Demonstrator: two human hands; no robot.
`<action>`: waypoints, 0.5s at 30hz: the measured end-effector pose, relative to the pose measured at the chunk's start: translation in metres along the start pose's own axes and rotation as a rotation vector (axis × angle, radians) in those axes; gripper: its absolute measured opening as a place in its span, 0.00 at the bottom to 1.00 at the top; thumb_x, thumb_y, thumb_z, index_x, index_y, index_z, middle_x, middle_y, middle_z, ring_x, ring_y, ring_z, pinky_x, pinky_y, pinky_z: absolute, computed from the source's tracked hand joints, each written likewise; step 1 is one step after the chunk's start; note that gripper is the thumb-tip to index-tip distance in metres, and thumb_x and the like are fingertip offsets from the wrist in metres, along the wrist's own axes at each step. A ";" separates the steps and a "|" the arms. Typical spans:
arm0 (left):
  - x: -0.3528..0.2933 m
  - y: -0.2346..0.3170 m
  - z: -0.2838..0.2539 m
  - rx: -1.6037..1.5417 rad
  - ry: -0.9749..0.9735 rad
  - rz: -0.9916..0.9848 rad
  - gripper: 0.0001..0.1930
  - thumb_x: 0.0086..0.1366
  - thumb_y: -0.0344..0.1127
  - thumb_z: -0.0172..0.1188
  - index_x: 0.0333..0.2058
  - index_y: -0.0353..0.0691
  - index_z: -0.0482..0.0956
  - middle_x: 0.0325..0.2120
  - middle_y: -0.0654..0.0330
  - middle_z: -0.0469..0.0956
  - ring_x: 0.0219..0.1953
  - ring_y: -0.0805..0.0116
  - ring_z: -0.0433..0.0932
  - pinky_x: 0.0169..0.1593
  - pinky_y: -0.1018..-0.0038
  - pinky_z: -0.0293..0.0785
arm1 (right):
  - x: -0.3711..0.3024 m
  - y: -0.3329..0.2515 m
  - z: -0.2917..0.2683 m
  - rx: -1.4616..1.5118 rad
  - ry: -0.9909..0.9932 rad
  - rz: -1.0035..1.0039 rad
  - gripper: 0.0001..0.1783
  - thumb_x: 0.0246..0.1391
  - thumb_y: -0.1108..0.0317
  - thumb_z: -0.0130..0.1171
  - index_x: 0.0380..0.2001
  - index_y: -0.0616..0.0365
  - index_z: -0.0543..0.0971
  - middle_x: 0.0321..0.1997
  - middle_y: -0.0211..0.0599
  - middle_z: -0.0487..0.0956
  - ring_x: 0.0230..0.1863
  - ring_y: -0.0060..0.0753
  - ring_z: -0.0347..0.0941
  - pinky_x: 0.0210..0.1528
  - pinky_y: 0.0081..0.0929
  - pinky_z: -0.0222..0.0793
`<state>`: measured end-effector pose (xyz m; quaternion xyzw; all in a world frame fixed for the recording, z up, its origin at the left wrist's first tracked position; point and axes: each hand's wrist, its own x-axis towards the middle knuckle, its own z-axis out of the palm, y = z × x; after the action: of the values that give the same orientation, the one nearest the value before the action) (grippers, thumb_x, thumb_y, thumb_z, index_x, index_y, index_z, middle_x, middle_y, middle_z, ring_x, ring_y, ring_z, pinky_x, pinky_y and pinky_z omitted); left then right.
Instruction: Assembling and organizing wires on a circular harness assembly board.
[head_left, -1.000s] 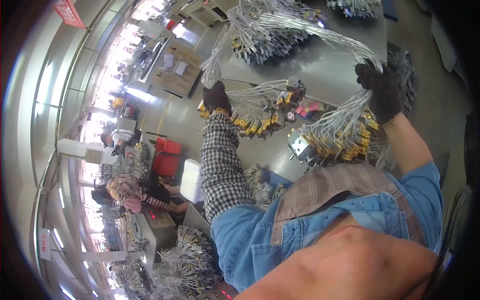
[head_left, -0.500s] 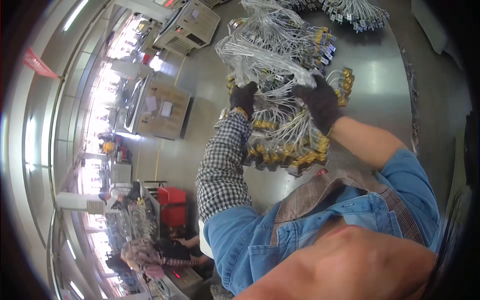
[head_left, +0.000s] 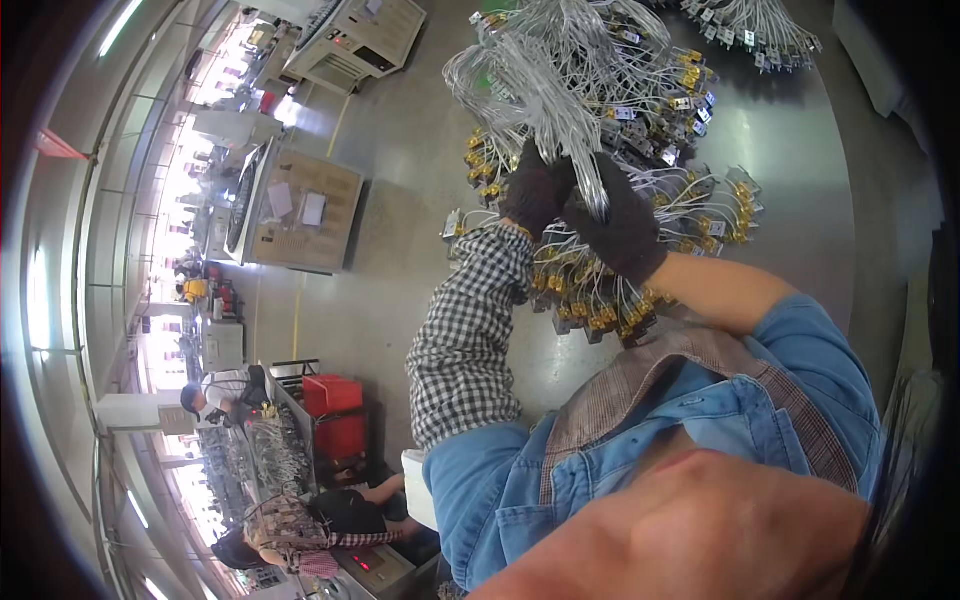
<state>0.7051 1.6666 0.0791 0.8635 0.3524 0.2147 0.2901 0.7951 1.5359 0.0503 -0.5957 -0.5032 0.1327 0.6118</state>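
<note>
A thick bundle of silvery-white cables (head_left: 562, 105) runs from the heap down into my hands. My left hand (head_left: 535, 195), in a dark glove, is closed round the bundle's left side. Against it, my right hand (head_left: 622, 222), also dark-gloved, grips the gathered strands; a short length (head_left: 592, 190) shows between the two hands. My fingertips are partly hidden. Below and beside my hands, cable ends fan out with yellow-wrapped connectors (head_left: 600, 312) on grey metal pieces.
More cables with yellow and silver ends (head_left: 690, 75) lie on the grey metal table (head_left: 800, 200). Another cable bundle (head_left: 755, 35) is at the far right. Leftward stand machine cabinets (head_left: 305, 210), red bins (head_left: 335, 415) and two people at work, one in a checked sleeve (head_left: 365, 538).
My hands have come together from apart, drawing the cables into a tighter bundle. The connector ends below are spread more widely to the right, and the whole view has shifted slightly.
</note>
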 end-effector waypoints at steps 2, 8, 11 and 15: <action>0.003 0.009 -0.002 -0.064 -0.019 -0.063 0.26 0.57 0.41 0.61 0.50 0.36 0.64 0.41 0.52 0.76 0.43 0.56 0.76 0.45 0.66 0.71 | 0.007 0.001 0.002 0.013 -0.012 0.003 0.37 0.45 0.54 0.63 0.56 0.59 0.63 0.46 0.51 0.75 0.45 0.52 0.74 0.46 0.43 0.69; 0.015 -0.004 0.001 0.058 -0.040 0.052 0.30 0.56 0.45 0.61 0.52 0.37 0.62 0.44 0.51 0.74 0.46 0.54 0.74 0.49 0.65 0.70 | 0.016 0.005 0.000 -0.052 -0.011 -0.020 0.38 0.43 0.55 0.64 0.56 0.59 0.62 0.46 0.53 0.74 0.44 0.53 0.73 0.45 0.43 0.69; 0.009 -0.015 0.006 0.037 -0.016 0.109 0.32 0.55 0.48 0.61 0.52 0.37 0.61 0.45 0.49 0.73 0.46 0.50 0.74 0.49 0.63 0.70 | 0.010 0.016 -0.009 -0.019 -0.076 -0.061 0.41 0.42 0.54 0.64 0.57 0.60 0.61 0.48 0.54 0.73 0.45 0.54 0.73 0.45 0.43 0.69; -0.004 0.001 0.006 0.217 0.101 0.092 0.19 0.58 0.39 0.57 0.46 0.38 0.72 0.43 0.48 0.75 0.45 0.49 0.73 0.44 0.63 0.73 | -0.008 0.039 -0.027 -0.287 -0.125 -0.222 0.47 0.37 0.48 0.68 0.57 0.61 0.61 0.47 0.48 0.73 0.50 0.50 0.69 0.53 0.41 0.62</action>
<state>0.7070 1.6611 0.0745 0.8932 0.3476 0.2315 0.1668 0.8293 1.5243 0.0186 -0.6083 -0.6167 0.0280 0.4990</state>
